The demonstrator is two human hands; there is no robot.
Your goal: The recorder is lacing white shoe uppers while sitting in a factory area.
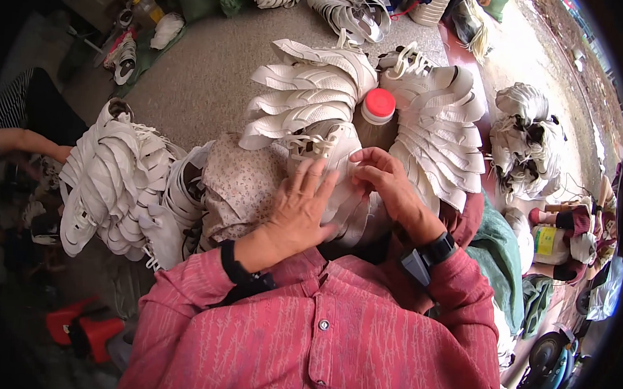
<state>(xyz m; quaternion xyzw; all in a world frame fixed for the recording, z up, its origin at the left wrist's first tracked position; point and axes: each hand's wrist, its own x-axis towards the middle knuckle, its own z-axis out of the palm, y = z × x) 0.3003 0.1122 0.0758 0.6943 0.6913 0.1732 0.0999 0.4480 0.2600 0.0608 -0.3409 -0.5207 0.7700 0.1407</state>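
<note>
A white shoe upper (342, 154) with laces at its top lies across my lap. My left hand (300, 201) rests on its left side with fingers stretched out and apart. At the upper's right edge, the thumb and fingers of my right hand (386, 181) are drawn together in a pinch; what is between them is too small to make out. Just beyond my hands stands a bottle with a red cap (380, 103). Overlapping white shoe uppers fan out on its left (310, 89), and another row of uppers (442, 124) curves down its right side.
A big heap of white uppers (118, 184) lies to the left, where another person's arm (29, 143) reaches in. More bundled uppers (529, 139) sit at the right. Green sacking (495, 253) is beside my right arm, and a red stool (86, 327) stands at lower left.
</note>
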